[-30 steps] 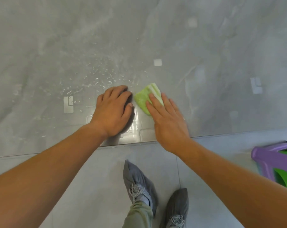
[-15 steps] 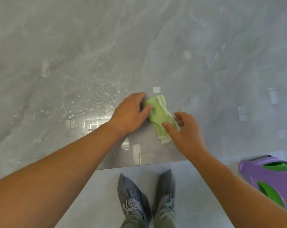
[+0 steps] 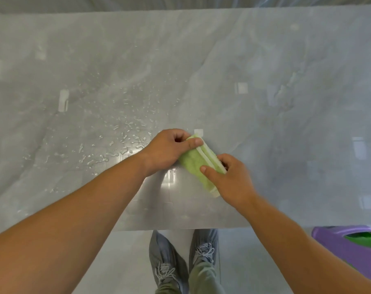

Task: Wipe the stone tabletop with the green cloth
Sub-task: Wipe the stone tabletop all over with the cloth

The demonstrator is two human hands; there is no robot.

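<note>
The green cloth (image 3: 194, 161) is folded into a narrow strip with white edges, lying slanted on the grey stone tabletop (image 3: 265, 124) near its front edge. My left hand (image 3: 167, 150) pinches the cloth's far end between thumb and fingers. My right hand (image 3: 229, 179) grips its near end, thumb on top. Water droplets (image 3: 125, 132) are scattered over the stone just left of and beyond my left hand.
A purple plastic stool with a green inset (image 3: 354, 247) stands on the floor at the lower right, beside the table's front edge. My feet in grey shoes (image 3: 182, 264) are on the pale floor below the edge. The table's far edge runs along the top.
The cloth went from being pressed flat under my right fingers to being held at both ends. My left hand moved right onto it. The view pulled back, showing more tabletop.
</note>
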